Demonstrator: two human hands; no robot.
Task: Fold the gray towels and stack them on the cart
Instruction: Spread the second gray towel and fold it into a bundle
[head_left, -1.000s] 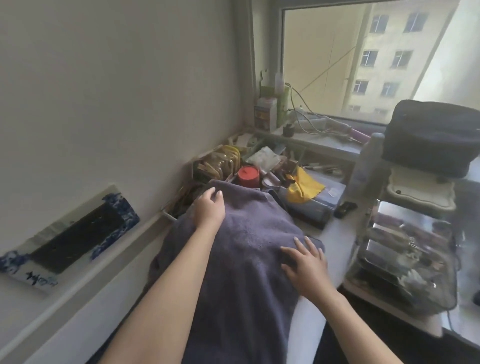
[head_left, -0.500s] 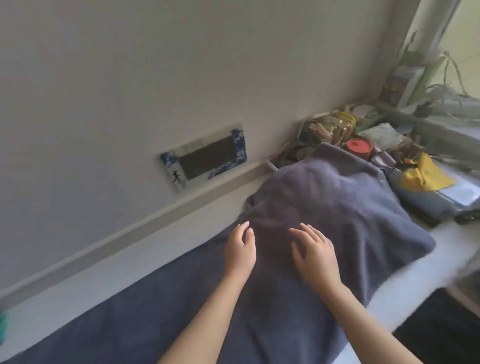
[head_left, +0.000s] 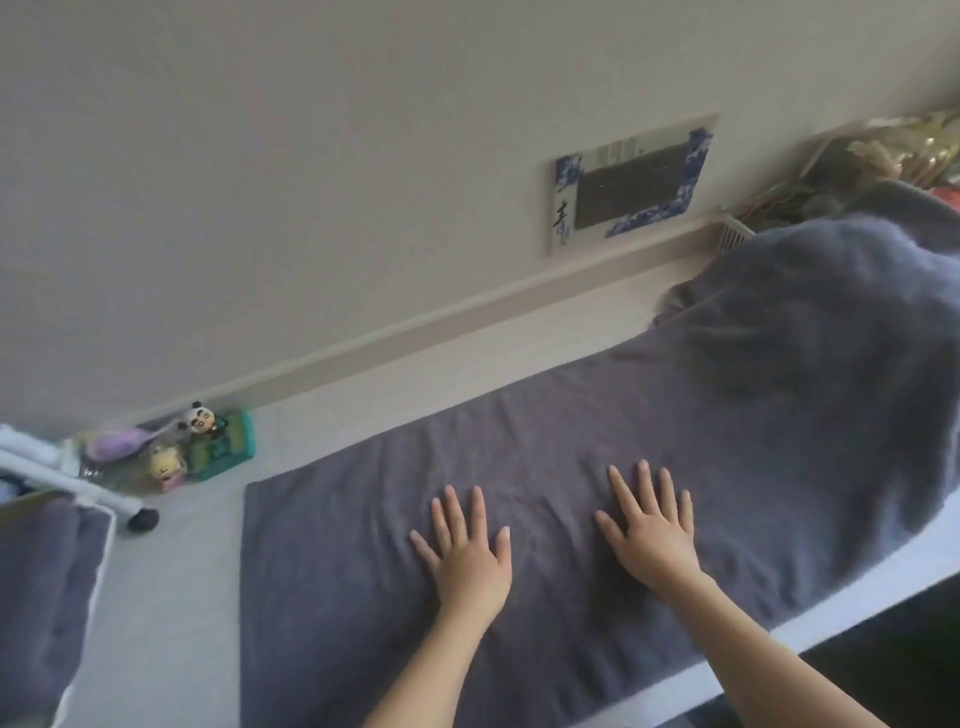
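Note:
A long gray towel lies spread along the white tabletop. Its right end rises over a heap of things at the far right. My left hand lies flat on the towel's middle with fingers spread. My right hand presses flat on the towel just to the right of it, fingers straight. At the left edge a white cart holds folded gray towels.
Against the wall at the left stand a green box, a panda figure, a yellow figure and a lilac brush. A blue-edged picture leans on the wall. Clutter fills the far right corner.
Both hands slid left along the towel from the raised right end to its flat middle. My view swung left, so the cart and toys came into sight and the window left it.

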